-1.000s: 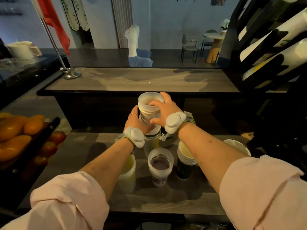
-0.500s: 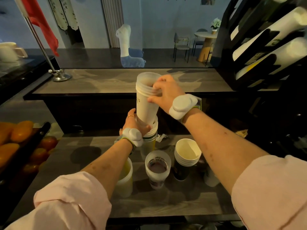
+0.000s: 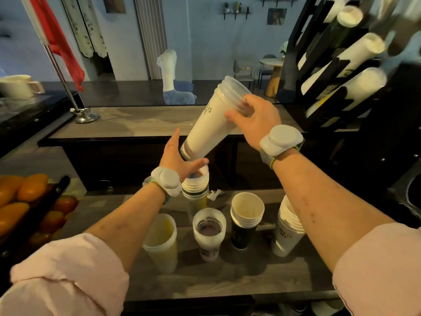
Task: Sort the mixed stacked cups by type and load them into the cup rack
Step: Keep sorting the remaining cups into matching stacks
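The right hand (image 3: 255, 124) curls its fingers round the upper part of a tall nested sleeve of white frosted plastic cups (image 3: 210, 126), just below the ribbed translucent rims. The sleeve hangs in the air, tilted, with its mouth towards the black slanted cup rack (image 3: 341, 71) by the table's far right corner. Its base is just above the mixed stack of cups (image 3: 196, 188) standing near the far edge of the grey wooden table (image 3: 227, 277).

The left hand (image 3: 178, 159) is spread with straight fingers beside the sleeve's base, thumb across the mixed stack's mouth. It grips nothing, and I cannot tell whether it touches the sleeve.

Such thin cups are probably light, springy and smooth, and nested ones may slide apart when tipped. The rims, stiffened by their rolled lips, seem the safest hold, with a flat palm under the base. Squeezing mid-wall would likely buckle it.

Towards the front edge stand a yellow translucent cup (image 3: 160, 242) and a stack of black paper cups (image 3: 246, 222).
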A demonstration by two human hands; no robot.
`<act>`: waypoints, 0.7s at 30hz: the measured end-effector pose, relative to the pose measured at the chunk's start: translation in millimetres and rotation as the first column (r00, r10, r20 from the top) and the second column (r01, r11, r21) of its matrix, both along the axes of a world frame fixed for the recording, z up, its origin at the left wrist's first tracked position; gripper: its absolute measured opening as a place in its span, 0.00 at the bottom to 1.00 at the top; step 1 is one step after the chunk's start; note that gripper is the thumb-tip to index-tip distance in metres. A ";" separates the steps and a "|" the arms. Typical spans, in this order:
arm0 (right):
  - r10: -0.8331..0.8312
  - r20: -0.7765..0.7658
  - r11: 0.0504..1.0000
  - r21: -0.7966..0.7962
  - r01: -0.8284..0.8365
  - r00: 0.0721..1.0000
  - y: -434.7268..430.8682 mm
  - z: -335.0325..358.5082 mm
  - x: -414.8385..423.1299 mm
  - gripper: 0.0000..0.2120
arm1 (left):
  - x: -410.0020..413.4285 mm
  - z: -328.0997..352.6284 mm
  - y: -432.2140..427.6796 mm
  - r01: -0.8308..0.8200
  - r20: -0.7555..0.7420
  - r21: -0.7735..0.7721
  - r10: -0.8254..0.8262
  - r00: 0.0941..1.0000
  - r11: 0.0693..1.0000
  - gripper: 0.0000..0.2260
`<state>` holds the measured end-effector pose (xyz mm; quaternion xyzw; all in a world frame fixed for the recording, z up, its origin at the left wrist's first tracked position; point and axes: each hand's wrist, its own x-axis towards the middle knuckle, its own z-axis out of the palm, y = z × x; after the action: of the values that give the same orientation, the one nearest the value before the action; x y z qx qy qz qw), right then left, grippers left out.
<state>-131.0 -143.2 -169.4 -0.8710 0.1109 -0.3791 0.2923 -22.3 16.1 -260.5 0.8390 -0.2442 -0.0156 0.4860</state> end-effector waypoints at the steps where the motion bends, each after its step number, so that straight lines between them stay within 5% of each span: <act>1: 0.041 0.004 0.999 0.008 -0.041 0.999 1.5 2.1 -2.7 0.20 | -5.6 12.9 1.2 0.018 0.093 0.012 -0.019 0.995 1.000 0.50; 6: 0.274 -0.109 0.962 0.044 -0.271 0.956 16.0 9.9 -15.2 0.16 | -35.6 52.3 7.9 0.111 0.320 0.047 -0.120 0.940 0.993 0.51; 14: 0.488 -0.169 0.815 0.440 -0.378 0.856 36.8 -25.0 -29.3 0.09 | -80.9 24.9 33.3 0.136 0.131 0.033 -0.139 0.982 0.990 0.48; 21: 0.504 -0.199 0.800 0.474 -0.367 0.841 36.3 -52.8 -42.6 0.09 | -110.9 -4.5 56.3 0.128 -0.001 0.064 -0.128 0.992 0.990 0.46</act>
<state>-173.6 -106.9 -222.2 -0.8385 0.0286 -0.1237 0.5300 -133.2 72.4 -265.1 0.8369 -0.2975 -0.0531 0.4564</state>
